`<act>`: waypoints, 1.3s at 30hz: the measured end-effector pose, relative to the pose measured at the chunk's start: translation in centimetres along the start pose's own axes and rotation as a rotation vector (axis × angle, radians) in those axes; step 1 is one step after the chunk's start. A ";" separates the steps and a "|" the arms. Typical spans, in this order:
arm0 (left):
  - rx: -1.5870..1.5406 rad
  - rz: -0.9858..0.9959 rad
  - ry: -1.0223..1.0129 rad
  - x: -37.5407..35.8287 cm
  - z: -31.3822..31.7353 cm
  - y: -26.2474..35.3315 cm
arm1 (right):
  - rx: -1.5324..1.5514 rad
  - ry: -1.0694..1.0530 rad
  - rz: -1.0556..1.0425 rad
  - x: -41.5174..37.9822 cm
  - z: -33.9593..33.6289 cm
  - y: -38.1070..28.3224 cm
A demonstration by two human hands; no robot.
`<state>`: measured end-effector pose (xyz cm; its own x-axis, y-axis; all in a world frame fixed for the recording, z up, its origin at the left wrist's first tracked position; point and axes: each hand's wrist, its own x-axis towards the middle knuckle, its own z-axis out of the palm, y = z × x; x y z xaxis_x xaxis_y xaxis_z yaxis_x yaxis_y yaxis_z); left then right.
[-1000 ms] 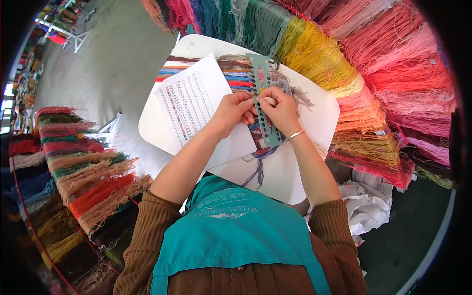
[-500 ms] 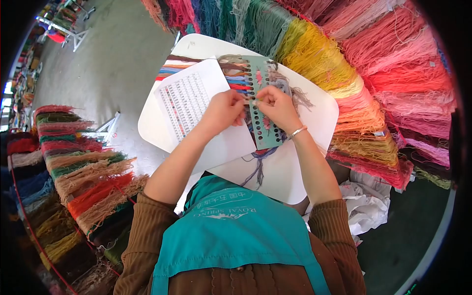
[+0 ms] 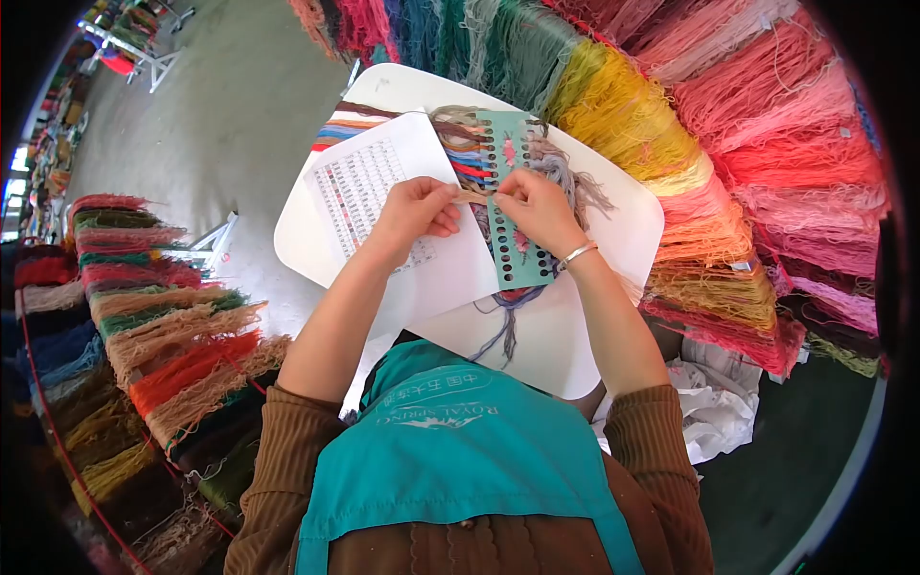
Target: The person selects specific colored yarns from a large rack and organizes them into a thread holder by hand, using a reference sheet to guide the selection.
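A green card [image 3: 520, 275] with punched holes along both long sides and pink flower prints lies on a white board [image 3: 628, 216]. Colored threads [image 3: 463, 153] pass through its upper holes, and loose grey ends spill out on the right. Between my hands a tan thread [image 3: 471, 196] is stretched across the card's left edge. My left hand [image 3: 419, 218] pinches it between thumb and forefinger, above a printed chart sheet [image 3: 359, 177]. Over the middle of the card, my right hand [image 3: 539, 213] is closed at the thread's other end; its fingertips partly hide the holes there.
Yellow and orange yarn hanks [image 3: 623, 105] hang close by on the right, with red and pink hanks [image 3: 757, 105] beyond. More hanks [image 3: 172, 326] hang on a rack at the left. White crumpled plastic [image 3: 714, 407] lies below the board's right side.
My left hand has drawn back to the left from the card, and the tan thread now shows stretched between both hands. My right hand stays over the card. The view has shifted slightly.
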<state>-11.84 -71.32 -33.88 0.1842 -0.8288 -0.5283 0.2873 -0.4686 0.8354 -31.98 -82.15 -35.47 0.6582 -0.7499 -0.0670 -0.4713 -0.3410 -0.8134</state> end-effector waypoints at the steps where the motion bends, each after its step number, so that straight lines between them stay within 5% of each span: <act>1: -0.002 0.023 -0.013 0.1 0.0 -0.2 | 0.001 -0.001 -0.001 0.0 0.0 -0.2; 7: -0.103 -0.034 -0.060 -0.5 0.4 -0.2 | -0.028 -0.062 0.148 -0.1 -0.5 -2.5; 13: -0.140 0.006 -0.316 -1.4 2.4 0.0 | -0.210 0.065 -0.047 -0.2 0.5 -1.2; 16: -0.141 -0.061 -0.343 -1.5 3.1 -0.1 | -0.121 -0.042 0.104 0.1 0.4 -1.2; 18: -0.134 -0.090 -0.366 -0.7 3.2 -0.5 | 0.333 -0.052 0.141 0.3 0.7 -0.6; 20: 0.076 0.019 -0.179 -0.2 3.6 -0.4 | 0.301 -0.075 0.106 0.4 0.4 -0.3; 27: 0.523 0.367 -0.072 1.1 5.4 -1.8 | 0.462 -0.208 0.222 0.2 -1.1 -0.7; 30: 0.957 0.561 0.085 1.4 5.3 -1.9 | 0.501 -0.206 0.201 0.3 -0.8 -0.1; 32: 0.670 0.695 0.037 1.5 5.1 -1.8 | 0.509 -0.228 0.253 0.2 -1.0 -0.8; 34: -0.128 -0.003 -0.242 0.4 3.7 -0.2 | 0.519 -0.241 0.309 0.0 -1.1 -1.1; 38: -1.045 0.141 -0.476 -2.2 -4.6 0.4 | 0.478 -0.255 0.248 -0.3 -1.1 -1.6; 39: -1.108 0.237 -0.234 -4.7 -6.1 2.5 | 0.455 -0.242 0.250 -0.2 -1.0 -1.7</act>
<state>-6.23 -66.70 -30.24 0.1984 -0.9508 -0.2380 0.9568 0.1352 0.2573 -31.92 -81.97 -33.48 0.7002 -0.6070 -0.3759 -0.3645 0.1488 -0.9192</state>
